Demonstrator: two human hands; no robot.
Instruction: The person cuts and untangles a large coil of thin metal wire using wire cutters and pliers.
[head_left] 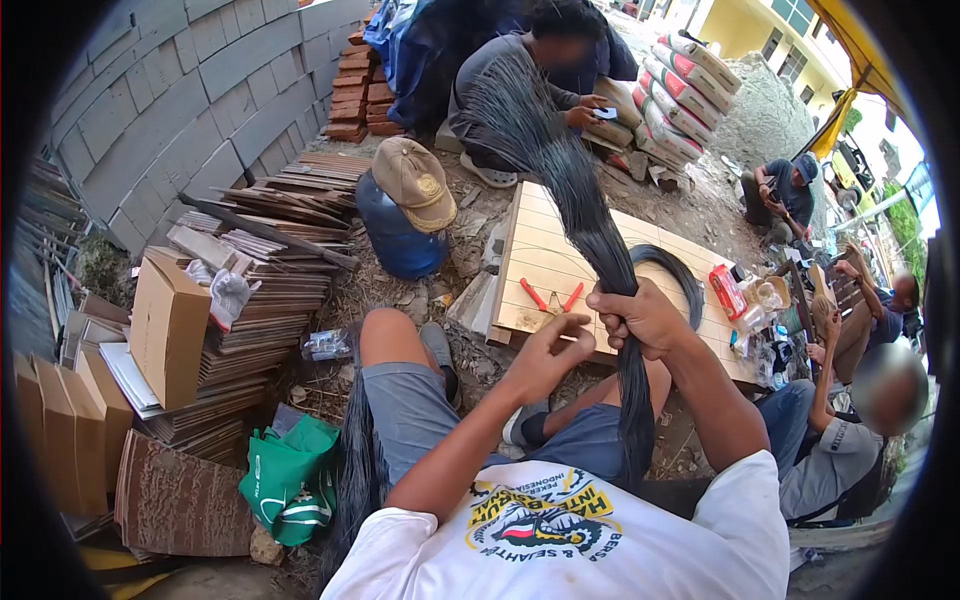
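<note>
My right hand (635, 318) is wrapped tightly round a thick bundle of black wire (580, 190). The bundle's loose ends fan out at the top, and its lower end hangs over my right thigh. My left hand (548, 352) is just left of the bundle, fingers loosely curled and apart, with nothing visible in it. Behind my hands, red-handled pliers (550, 296) lie on a low wooden table (530, 240). A bent bunch of black wire (675, 275) also rests on the table. More long black strands (352, 470) hang beside my left leg.
At left are stacked tiles (270, 290), cardboard boxes (168, 325) and a green bag (290, 475). A cap (415, 185) sits on a blue water jug (400, 240). Other people sit ahead and at right. A red package (727, 292) and bottles crowd the table's right end.
</note>
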